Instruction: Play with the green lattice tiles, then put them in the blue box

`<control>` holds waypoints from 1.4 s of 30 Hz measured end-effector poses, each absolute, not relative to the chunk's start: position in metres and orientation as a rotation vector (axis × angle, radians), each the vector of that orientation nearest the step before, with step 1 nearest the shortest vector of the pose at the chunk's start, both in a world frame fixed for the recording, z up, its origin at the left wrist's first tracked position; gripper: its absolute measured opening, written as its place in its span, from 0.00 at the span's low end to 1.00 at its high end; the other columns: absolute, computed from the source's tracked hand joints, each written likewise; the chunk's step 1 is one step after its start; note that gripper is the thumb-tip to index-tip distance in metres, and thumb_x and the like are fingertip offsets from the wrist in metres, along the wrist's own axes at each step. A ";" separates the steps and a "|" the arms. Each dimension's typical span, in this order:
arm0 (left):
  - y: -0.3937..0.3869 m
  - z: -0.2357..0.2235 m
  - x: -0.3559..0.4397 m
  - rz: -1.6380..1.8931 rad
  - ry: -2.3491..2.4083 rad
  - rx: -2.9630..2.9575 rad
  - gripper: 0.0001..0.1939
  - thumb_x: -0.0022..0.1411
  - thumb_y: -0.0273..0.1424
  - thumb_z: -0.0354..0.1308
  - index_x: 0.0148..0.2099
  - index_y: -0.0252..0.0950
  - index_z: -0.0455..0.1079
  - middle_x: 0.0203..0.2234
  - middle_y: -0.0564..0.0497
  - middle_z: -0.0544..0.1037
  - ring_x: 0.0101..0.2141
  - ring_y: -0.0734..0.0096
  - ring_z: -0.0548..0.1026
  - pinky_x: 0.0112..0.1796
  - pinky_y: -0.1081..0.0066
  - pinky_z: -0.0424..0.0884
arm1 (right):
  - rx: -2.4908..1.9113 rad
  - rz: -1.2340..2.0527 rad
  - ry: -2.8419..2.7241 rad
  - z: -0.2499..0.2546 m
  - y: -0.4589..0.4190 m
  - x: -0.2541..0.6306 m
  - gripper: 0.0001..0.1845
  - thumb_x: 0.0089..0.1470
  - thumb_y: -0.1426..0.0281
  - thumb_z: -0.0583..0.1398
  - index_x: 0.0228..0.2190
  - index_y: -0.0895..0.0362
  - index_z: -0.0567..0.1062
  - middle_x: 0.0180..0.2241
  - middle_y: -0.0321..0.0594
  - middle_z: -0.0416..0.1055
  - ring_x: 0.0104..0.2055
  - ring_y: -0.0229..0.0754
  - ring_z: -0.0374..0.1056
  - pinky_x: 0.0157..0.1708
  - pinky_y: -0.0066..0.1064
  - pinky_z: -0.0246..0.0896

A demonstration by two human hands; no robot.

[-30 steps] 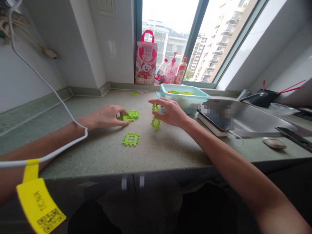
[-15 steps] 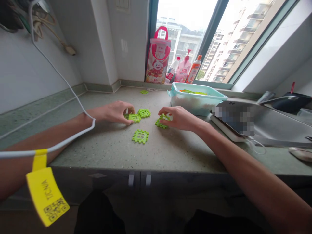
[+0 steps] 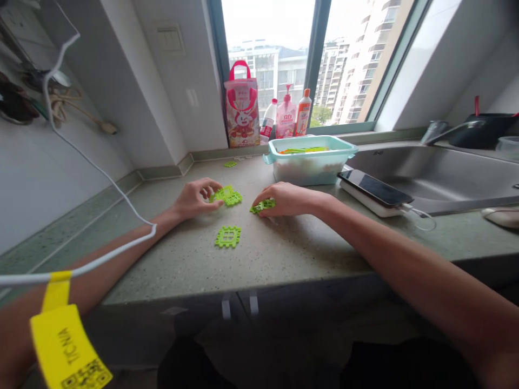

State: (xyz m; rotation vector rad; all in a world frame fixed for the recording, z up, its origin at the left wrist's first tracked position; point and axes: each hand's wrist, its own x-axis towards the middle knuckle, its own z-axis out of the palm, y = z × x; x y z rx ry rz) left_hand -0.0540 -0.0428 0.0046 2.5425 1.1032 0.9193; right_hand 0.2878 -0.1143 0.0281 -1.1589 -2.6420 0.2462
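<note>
My left hand (image 3: pixel 198 195) is curled round the edge of a green plastic building tile (image 3: pixel 217 195), thumb on the near side. Against or partly over it lies a second green tile (image 3: pixel 233 198); whether the two are joined I cannot tell. To the right, my right hand (image 3: pixel 286 199) grips a green toothed tile (image 3: pixel 264 205) close to the counter, its fingers hiding part of it. Nearer the front lies a square green tile (image 3: pixel 228 236) with a window-like grid, flat on the counter and touched by neither hand.
At the back is a small green piece (image 3: pixel 230 164). A light-blue tub (image 3: pixel 308 172) holds coloured pieces, beside a phone (image 3: pixel 375 187) on a white block and a steel sink (image 3: pixel 458 178). A white cable (image 3: pixel 117 254) with a yellow tag (image 3: pixel 68 346) crosses my left forearm.
The view has shifted. My left hand's tile has come up against the neighbouring one, closing the gap. My right hand has closed lower over its tile.
</note>
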 end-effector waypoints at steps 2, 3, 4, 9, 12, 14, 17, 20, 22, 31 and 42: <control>-0.038 0.003 -0.043 0.902 1.059 2.603 0.28 0.56 0.52 0.74 0.50 0.37 0.83 0.39 0.47 0.83 0.32 0.67 0.75 0.35 0.66 0.74 | -1.158 0.227 -2.644 0.028 -0.114 0.287 0.18 0.65 0.64 0.72 0.55 0.48 0.91 0.52 0.44 0.90 0.53 0.54 0.85 0.55 0.38 0.73; -0.034 0.003 -0.037 0.885 1.043 2.633 0.27 0.56 0.51 0.74 0.49 0.37 0.83 0.38 0.47 0.83 0.31 0.67 0.74 0.34 0.66 0.73 | -1.148 0.222 -2.642 0.027 -0.114 0.286 0.18 0.64 0.64 0.72 0.55 0.48 0.91 0.51 0.43 0.90 0.52 0.53 0.85 0.55 0.38 0.73; -0.029 0.003 -0.032 0.871 1.035 2.658 0.27 0.56 0.51 0.74 0.49 0.37 0.83 0.37 0.48 0.83 0.31 0.67 0.73 0.34 0.66 0.72 | -1.134 0.217 -2.633 0.026 -0.114 0.286 0.18 0.64 0.65 0.72 0.54 0.47 0.92 0.50 0.43 0.90 0.51 0.52 0.85 0.54 0.37 0.73; -0.008 0.004 -0.015 0.773 1.037 2.683 0.28 0.57 0.54 0.70 0.49 0.37 0.82 0.37 0.48 0.82 0.32 0.66 0.73 0.37 0.64 0.72 | -1.070 0.176 -2.584 0.022 -0.112 0.289 0.14 0.61 0.66 0.74 0.48 0.45 0.93 0.45 0.39 0.91 0.46 0.50 0.85 0.48 0.36 0.74; -0.005 0.003 -0.014 0.728 1.034 2.682 0.28 0.59 0.55 0.68 0.49 0.38 0.81 0.39 0.47 0.82 0.34 0.64 0.75 0.37 0.64 0.73 | -1.055 0.171 -2.584 0.021 -0.110 0.290 0.14 0.60 0.65 0.75 0.48 0.45 0.92 0.46 0.39 0.90 0.45 0.50 0.85 0.47 0.36 0.74; -0.007 0.002 -0.016 0.718 1.033 2.697 0.29 0.60 0.56 0.67 0.51 0.38 0.80 0.42 0.45 0.82 0.37 0.62 0.77 0.39 0.63 0.74 | -1.049 0.156 -2.587 0.021 -0.109 0.290 0.14 0.60 0.65 0.75 0.49 0.46 0.92 0.48 0.40 0.90 0.46 0.49 0.85 0.48 0.36 0.74; -0.009 0.000 -0.017 0.685 1.028 2.729 0.32 0.61 0.58 0.66 0.54 0.38 0.80 0.50 0.41 0.82 0.43 0.56 0.81 0.46 0.59 0.78 | -1.038 0.132 -2.570 0.023 -0.109 0.291 0.15 0.61 0.64 0.75 0.49 0.47 0.91 0.49 0.42 0.90 0.48 0.50 0.85 0.50 0.37 0.74; -0.010 0.000 -0.017 0.624 1.028 2.760 0.33 0.63 0.60 0.64 0.55 0.38 0.80 0.53 0.40 0.82 0.48 0.50 0.82 0.54 0.55 0.77 | -1.020 0.119 -2.521 0.026 -0.110 0.293 0.15 0.61 0.64 0.75 0.50 0.48 0.91 0.49 0.43 0.89 0.48 0.50 0.85 0.51 0.38 0.74; -0.012 0.001 -0.017 0.592 1.033 2.780 0.33 0.65 0.60 0.62 0.56 0.38 0.79 0.52 0.40 0.83 0.50 0.48 0.82 0.56 0.53 0.76 | -0.993 0.099 -2.491 0.027 -0.110 0.294 0.16 0.62 0.65 0.74 0.51 0.49 0.91 0.51 0.44 0.89 0.50 0.50 0.85 0.53 0.39 0.74; -0.042 0.001 0.005 0.543 0.856 2.813 0.30 0.70 0.58 0.61 0.57 0.38 0.80 0.54 0.39 0.83 0.56 0.44 0.80 0.60 0.51 0.74 | -0.773 0.030 -2.340 0.026 -0.109 0.292 0.16 0.67 0.63 0.71 0.54 0.51 0.89 0.56 0.47 0.86 0.57 0.52 0.83 0.62 0.44 0.74; -0.050 -0.003 0.018 0.597 0.860 2.690 0.36 0.67 0.63 0.66 0.60 0.39 0.82 0.43 0.44 0.85 0.46 0.49 0.82 0.50 0.57 0.75 | -0.778 0.239 -2.322 -0.001 -0.100 0.278 0.16 0.67 0.71 0.71 0.54 0.51 0.88 0.62 0.51 0.84 0.62 0.52 0.82 0.66 0.48 0.75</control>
